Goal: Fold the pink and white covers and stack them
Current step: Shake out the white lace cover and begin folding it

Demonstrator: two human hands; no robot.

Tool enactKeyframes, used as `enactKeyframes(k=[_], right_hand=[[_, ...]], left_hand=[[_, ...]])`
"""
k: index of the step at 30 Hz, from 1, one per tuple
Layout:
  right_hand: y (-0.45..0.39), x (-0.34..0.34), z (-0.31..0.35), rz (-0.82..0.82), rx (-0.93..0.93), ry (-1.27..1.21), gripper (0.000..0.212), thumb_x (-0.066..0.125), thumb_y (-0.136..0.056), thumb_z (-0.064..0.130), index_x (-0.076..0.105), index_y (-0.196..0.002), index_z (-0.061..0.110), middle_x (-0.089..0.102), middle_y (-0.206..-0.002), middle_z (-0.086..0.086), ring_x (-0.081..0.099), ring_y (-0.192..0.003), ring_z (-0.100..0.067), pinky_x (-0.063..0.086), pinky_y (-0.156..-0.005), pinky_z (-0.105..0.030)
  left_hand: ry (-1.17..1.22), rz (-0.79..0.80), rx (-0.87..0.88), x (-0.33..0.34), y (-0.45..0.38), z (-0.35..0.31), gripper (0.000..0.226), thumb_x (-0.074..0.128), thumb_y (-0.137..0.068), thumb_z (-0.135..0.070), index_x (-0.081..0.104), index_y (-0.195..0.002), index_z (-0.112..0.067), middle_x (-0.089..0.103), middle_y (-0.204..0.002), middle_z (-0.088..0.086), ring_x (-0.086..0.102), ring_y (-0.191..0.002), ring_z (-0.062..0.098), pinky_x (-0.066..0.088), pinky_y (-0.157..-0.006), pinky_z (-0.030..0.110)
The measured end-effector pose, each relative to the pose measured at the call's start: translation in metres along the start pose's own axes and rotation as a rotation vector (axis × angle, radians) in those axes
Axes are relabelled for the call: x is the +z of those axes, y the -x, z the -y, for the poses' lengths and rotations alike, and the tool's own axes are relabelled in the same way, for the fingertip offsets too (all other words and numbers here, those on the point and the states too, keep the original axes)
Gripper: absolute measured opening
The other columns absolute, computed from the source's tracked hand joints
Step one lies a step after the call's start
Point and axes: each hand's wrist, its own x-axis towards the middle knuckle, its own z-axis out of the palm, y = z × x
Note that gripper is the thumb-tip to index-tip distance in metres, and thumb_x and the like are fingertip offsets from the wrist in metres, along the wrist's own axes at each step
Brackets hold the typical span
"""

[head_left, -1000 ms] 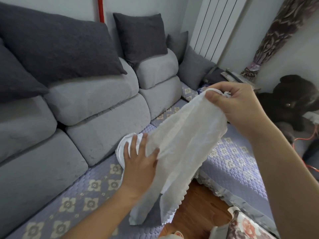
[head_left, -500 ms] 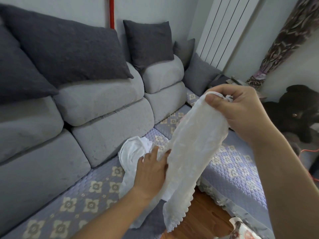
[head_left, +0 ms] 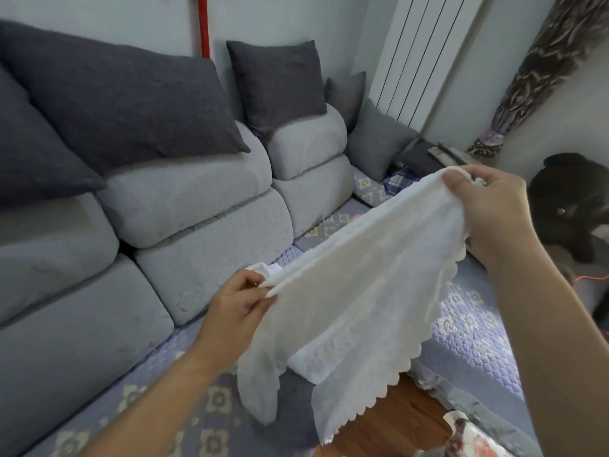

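A white lace cover (head_left: 359,291) with a scalloped edge hangs stretched in the air above the sofa seat. My right hand (head_left: 491,206) pinches its upper right corner, held high. My left hand (head_left: 240,305) grips its lower left edge, so the top edge runs taut between both hands. The rest of the cloth droops down toward the wooden floor. A small bit of white cloth (head_left: 263,268) peeks out behind my left hand; I cannot tell if it is a separate cover. No pink cover is visible.
A grey corner sofa (head_left: 197,209) with dark cushions (head_left: 125,100) fills the left and back. Its seat wears a lilac quilted cover (head_left: 474,338) with flower squares. A dark plush toy (head_left: 573,199) sits at the right. Wooden floor (head_left: 389,420) shows below.
My left hand moved from resting flat against the hanging cloth to gripping its edge and pulled left, spreading the cover wide. My right hand kept its hold on the corner.
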Motion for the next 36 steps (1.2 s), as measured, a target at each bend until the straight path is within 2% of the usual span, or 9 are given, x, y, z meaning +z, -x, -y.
enactKeyframes(k=[4, 9, 11, 14, 18, 24, 28, 32, 36], right_hand=[[-0.01, 0.011, -0.011, 0.0, 0.039, 0.019, 0.014, 0.073, -0.086, 0.028, 0.074, -0.074, 0.033, 0.071, -0.085, 0.002, 0.067, -0.084, -0.023, 0.059, -0.086, -0.047], [-0.008, 0.025, -0.012, 0.005, 0.021, -0.013, 0.013, 0.072, -0.088, 0.028, 0.074, -0.076, 0.033, 0.072, -0.088, 0.002, 0.07, -0.093, -0.031, 0.059, -0.086, -0.049], [-0.004, 0.026, -0.01, 0.0, 0.018, -0.027, 0.013, 0.072, -0.088, 0.029, 0.074, -0.076, 0.034, 0.071, -0.089, 0.005, 0.069, -0.094, -0.031, 0.059, -0.086, -0.049], [0.003, 0.026, -0.008, 0.011, 0.015, -0.032, 0.014, 0.072, -0.089, 0.03, 0.074, -0.076, 0.033, 0.07, -0.089, 0.002, 0.069, -0.092, -0.032, 0.06, -0.084, -0.049], [0.014, 0.024, -0.006, 0.056, -0.013, -0.007, 0.012, 0.07, -0.09, 0.028, 0.074, -0.079, 0.032, 0.068, -0.081, 0.006, 0.066, -0.083, -0.023, 0.06, -0.082, -0.05], [0.019, 0.018, -0.008, 0.098, -0.074, 0.042, 0.01, 0.071, -0.091, 0.027, 0.077, -0.084, 0.031, 0.068, -0.073, 0.017, 0.063, -0.078, -0.013, 0.058, -0.078, -0.041], [0.014, 0.013, -0.017, 0.029, -0.072, 0.059, 0.01, 0.069, -0.093, 0.028, 0.073, -0.086, 0.033, 0.065, -0.078, 0.016, 0.059, -0.072, -0.007, 0.056, -0.075, -0.037], [0.01, 0.013, -0.023, -0.015, -0.058, 0.022, 0.007, 0.07, -0.092, 0.03, 0.076, -0.095, 0.032, 0.07, -0.102, 0.005, 0.064, -0.096, -0.022, 0.057, -0.088, -0.046], [0.013, 0.016, -0.02, -0.02, -0.084, -0.04, 0.011, 0.071, -0.092, 0.024, 0.075, -0.089, 0.035, 0.07, -0.088, 0.012, 0.063, -0.087, -0.016, 0.058, -0.085, -0.041]], left_hand=[[0.074, 0.162, -0.092, -0.018, 0.009, -0.025, 0.012, 0.083, -0.077, -0.007, 0.077, -0.075, -0.017, 0.055, -0.081, -0.011, 0.054, -0.07, 0.007, 0.037, -0.065, 0.008], [-0.116, 0.04, -0.103, -0.028, 0.011, -0.039, 0.031, 0.084, -0.077, -0.006, 0.068, -0.087, -0.031, 0.057, -0.08, -0.027, 0.058, -0.076, -0.005, 0.043, -0.07, 0.008], [-0.102, -0.051, -0.329, -0.03, 0.012, -0.043, 0.039, 0.082, -0.079, -0.013, 0.053, -0.087, -0.038, 0.06, -0.078, -0.019, 0.059, -0.076, 0.002, 0.051, -0.07, 0.022], [0.012, -0.117, -0.527, -0.033, 0.009, -0.038, 0.034, 0.083, -0.078, -0.016, 0.057, -0.092, -0.034, 0.064, -0.072, -0.008, 0.059, -0.069, 0.01, 0.049, -0.068, 0.028], [-0.01, 0.079, -0.588, -0.036, 0.003, -0.019, 0.012, 0.074, -0.088, -0.017, 0.07, -0.081, -0.026, 0.072, -0.073, -0.005, 0.066, -0.069, 0.015, 0.05, -0.067, 0.032], [0.134, 0.334, -0.659, -0.051, 0.003, -0.007, 0.02, 0.061, -0.099, -0.024, 0.071, -0.083, -0.021, 0.069, -0.083, 0.013, 0.055, -0.07, 0.012, 0.041, -0.072, 0.032], [0.232, 0.23, -0.619, -0.063, 0.0, -0.028, 0.02, 0.067, -0.095, -0.022, 0.075, -0.079, -0.013, 0.071, -0.088, 0.018, 0.059, -0.072, 0.015, 0.044, -0.073, 0.03], [0.45, 0.141, -0.664, -0.071, -0.007, -0.041, 0.016, 0.074, -0.084, -0.003, 0.072, -0.07, -0.011, 0.07, -0.078, 0.017, 0.062, -0.071, 0.024, 0.048, -0.071, 0.034], [0.277, 0.195, -0.665, -0.074, -0.013, -0.033, 0.031, 0.087, -0.073, -0.006, 0.062, -0.059, -0.018, 0.063, -0.064, 0.007, 0.055, -0.061, 0.021, 0.041, -0.065, 0.034]])
